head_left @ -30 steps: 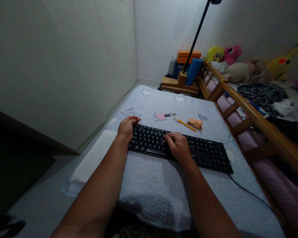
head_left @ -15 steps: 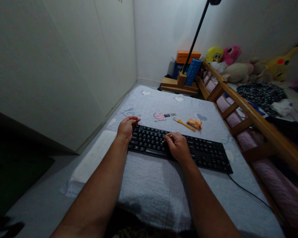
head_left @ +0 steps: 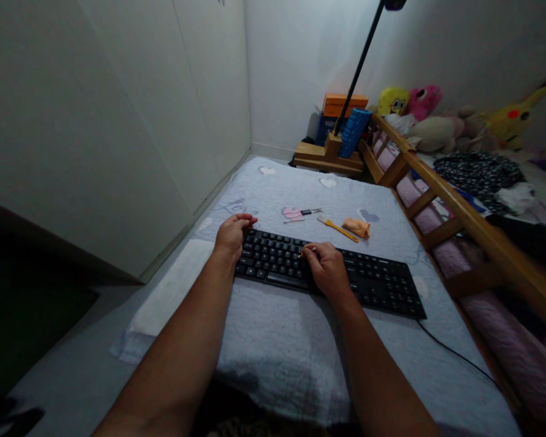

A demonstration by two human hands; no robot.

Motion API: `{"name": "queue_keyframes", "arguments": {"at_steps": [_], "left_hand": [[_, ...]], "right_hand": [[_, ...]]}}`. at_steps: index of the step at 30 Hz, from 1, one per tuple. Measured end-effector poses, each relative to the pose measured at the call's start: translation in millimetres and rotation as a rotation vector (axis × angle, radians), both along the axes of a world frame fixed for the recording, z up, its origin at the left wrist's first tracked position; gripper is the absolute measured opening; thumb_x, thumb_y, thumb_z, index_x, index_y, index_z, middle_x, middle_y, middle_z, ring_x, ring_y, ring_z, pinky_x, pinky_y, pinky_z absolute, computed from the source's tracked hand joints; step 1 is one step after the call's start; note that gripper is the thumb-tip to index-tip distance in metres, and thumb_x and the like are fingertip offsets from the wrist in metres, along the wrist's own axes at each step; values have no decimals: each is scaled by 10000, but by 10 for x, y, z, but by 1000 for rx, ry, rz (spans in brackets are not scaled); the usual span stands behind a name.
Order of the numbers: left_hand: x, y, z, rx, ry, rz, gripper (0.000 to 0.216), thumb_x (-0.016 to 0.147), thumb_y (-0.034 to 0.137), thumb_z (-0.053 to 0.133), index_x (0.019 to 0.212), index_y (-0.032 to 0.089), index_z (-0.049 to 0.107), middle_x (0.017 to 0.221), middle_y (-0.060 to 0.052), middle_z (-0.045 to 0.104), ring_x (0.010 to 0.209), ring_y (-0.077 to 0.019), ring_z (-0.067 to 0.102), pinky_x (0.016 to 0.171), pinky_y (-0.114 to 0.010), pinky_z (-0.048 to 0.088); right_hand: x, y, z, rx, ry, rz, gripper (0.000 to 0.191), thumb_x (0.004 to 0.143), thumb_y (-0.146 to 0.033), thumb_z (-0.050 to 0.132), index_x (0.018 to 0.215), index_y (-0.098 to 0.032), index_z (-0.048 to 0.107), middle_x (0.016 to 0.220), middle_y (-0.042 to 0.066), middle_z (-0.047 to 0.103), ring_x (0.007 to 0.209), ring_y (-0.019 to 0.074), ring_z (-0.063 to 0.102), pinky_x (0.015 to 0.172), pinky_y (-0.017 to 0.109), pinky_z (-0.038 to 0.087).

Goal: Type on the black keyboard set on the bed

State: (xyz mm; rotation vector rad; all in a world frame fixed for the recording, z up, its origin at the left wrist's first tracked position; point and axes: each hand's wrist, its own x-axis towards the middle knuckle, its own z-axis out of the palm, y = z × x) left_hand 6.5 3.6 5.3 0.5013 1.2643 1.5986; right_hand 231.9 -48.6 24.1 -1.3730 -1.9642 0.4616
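A black keyboard (head_left: pixel 277 258) lies at a slant across the quilted cover. My left hand (head_left: pixel 231 237) is at its left end, fingers bent round the back corner and steadying it. Over the middle keys, my right hand (head_left: pixel 326 267) is closed in a pinch on a thin cotton swab (head_left: pixel 300 257), whose pale tip points down at the keys. Beyond the keyboard lie another swab (head_left: pixel 293 221), a black-handled tool with metal prongs (head_left: pixel 310 212), a yellow brush (head_left: pixel 341 230) and a crumpled orange cloth (head_left: pixel 356 228).
A wooden bed rail (head_left: pixel 455 200) runs along the right, with plush toys behind it. Pale cabinet doors (head_left: pixel 164 121) stand on the left. At the back is a lamp stand on a wooden base (head_left: pixel 327 159). The keyboard cable (head_left: pixel 459 353) trails off to the right.
My right hand has shifted very slightly to the right over the keys. My left hand and the keyboard have stayed in place.
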Motion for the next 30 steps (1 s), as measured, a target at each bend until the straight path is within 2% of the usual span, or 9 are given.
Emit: {"name": "queue_keyframes", "arguments": {"at_steps": [30], "left_hand": [[-15,23,-40,15,-6,2,154,605,57,533,708,152,598,703,-35,660,711,-124,617,767,-264,446]], "right_hand": [[1,11,-29,39,0,-20,200,867,-247,495,834,-194,685,837,66,684,847,218,581,801,345,428]]}}
